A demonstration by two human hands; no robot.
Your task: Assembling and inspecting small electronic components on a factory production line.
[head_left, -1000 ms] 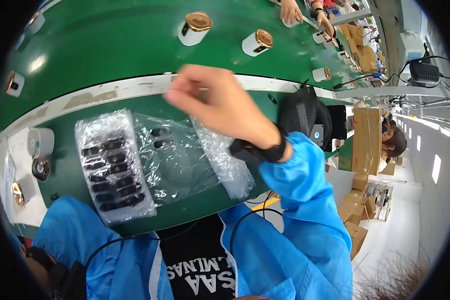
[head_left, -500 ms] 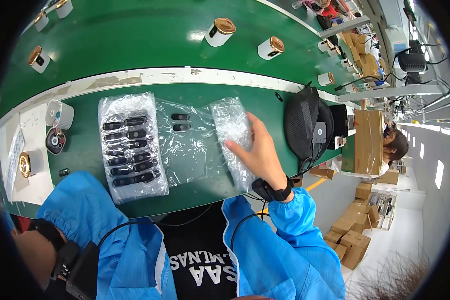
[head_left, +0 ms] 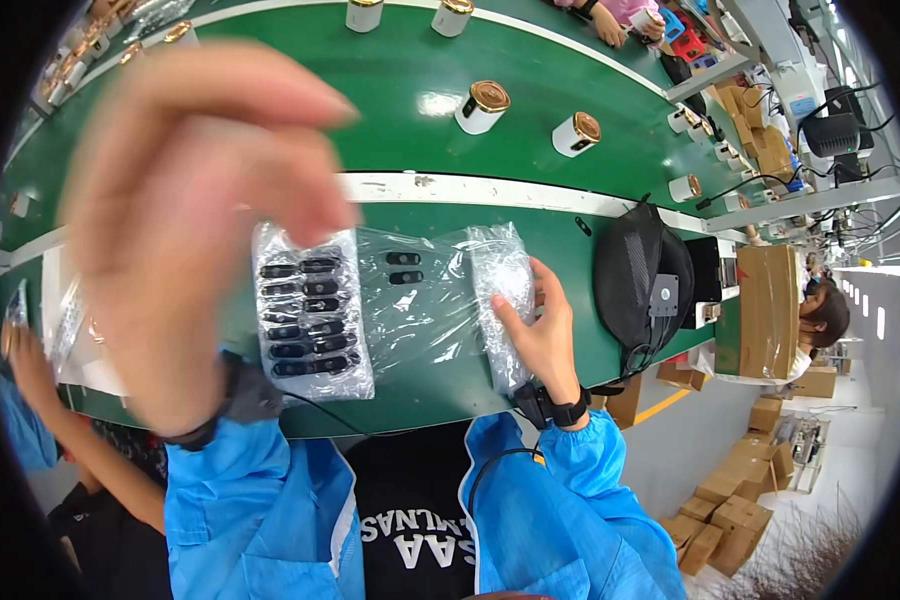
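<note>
R hand (head_left: 542, 335) is resting fingers loosely spread on a clear bubble-wrap bag (head_left: 500, 300), pinning it to the green counter (head_left: 570, 240), not gripping. L hand (head_left: 195, 215) is hanging blurred near the lens, fingers curled, holding nothing visible. Flat plastic sheet w/ two black clips (head_left: 404, 268) is lying just left of the bag; tray of black clips (head_left: 305, 310) further left. Best approach, prob.: pressing flat, keeping the bag square.

Green conveyor belt (head_left: 270, 75), white rail (head_left: 490, 190), stacked cardboard boxes (head_left: 730, 505), grey floor (head_left: 690, 440)
</note>
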